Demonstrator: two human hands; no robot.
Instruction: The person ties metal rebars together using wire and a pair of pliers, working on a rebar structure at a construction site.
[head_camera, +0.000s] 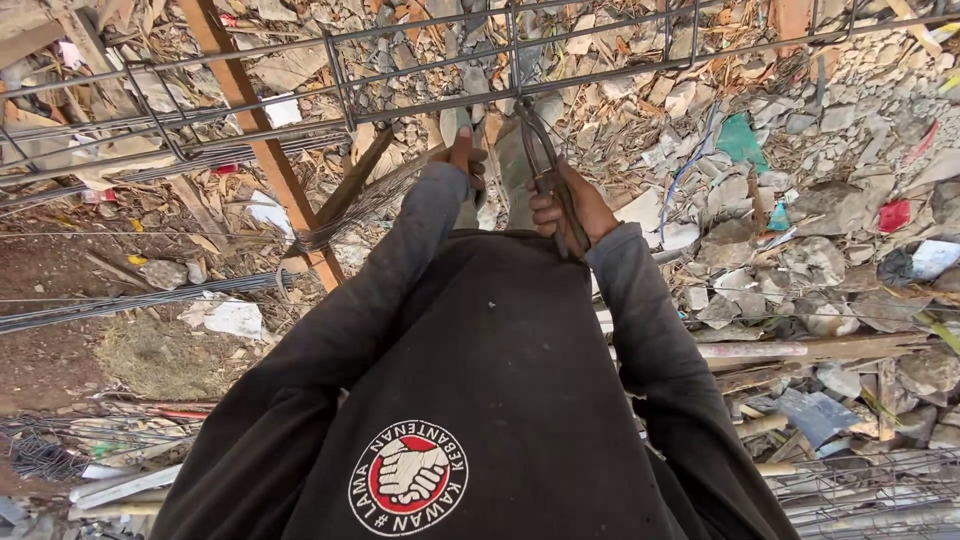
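Head view, looking steeply down past a dark sweatshirt to a rubble-strewn ground. A long rebar cage runs left to right across the upper frame, its bars nearly level and slightly rising toward the right, stirrups crossing them upright. Right hand is clamped around the handles of a pair of steel pincers; the tool's long axis runs up and slightly left from the fist, its head meeting the near lower bar of the cage close to a stirrup crossing near the frame's middle. So the joint lies straight ahead of and above the right fist, tool roughly square to the bar. Left hand sits just left of the pincers, below the same bar, fingers curled, thumb up; whether it grips tie wire or only steadies I cannot tell, sleeve hides much of it. Both hands near the crossing, left slightly nearer. A timber plank slants beneath the cage at left; loose wire bundles lie toward the left edge.
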